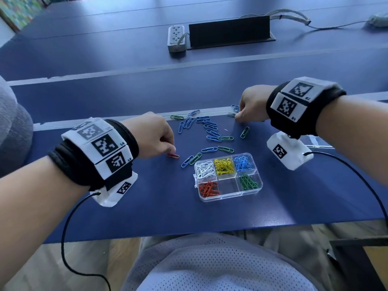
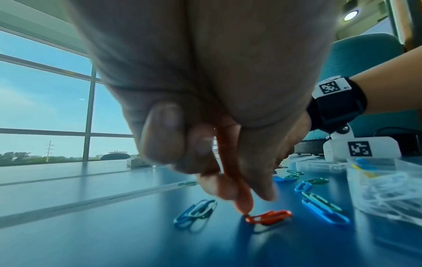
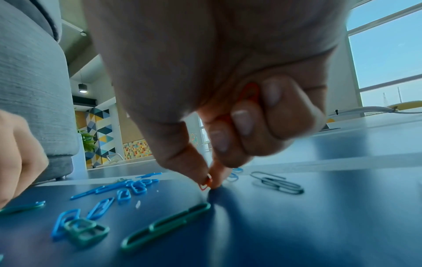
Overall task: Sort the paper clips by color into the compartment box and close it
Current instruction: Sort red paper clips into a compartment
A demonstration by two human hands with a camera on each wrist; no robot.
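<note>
A clear compartment box [image 1: 231, 197] lies open near the table's front, with white, yellow, blue, red and green clips in separate cells and one cell empty. Several blue and green clips [image 1: 210, 127] lie scattered behind it. My left hand [image 1: 173, 149] has its fingers curled, and its index tip [image 2: 245, 207] rests on the end of a red clip [image 2: 269, 217] lying flat on the table. At the far edge, my right hand [image 1: 238, 117] pinches a red clip [image 3: 205, 183] between thumb and index. Another red clip [image 3: 251, 93] sits inside its curled fingers.
A flat clear plastic piece [image 1: 315, 141], perhaps the lid, lies right of the box behind my right wrist. A power strip [image 1: 176, 38] and a black cable flap [image 1: 230, 31] sit far back. A grey chair [image 1: 12, 127] stands at left. The table edge [image 1: 189, 234] is near my body.
</note>
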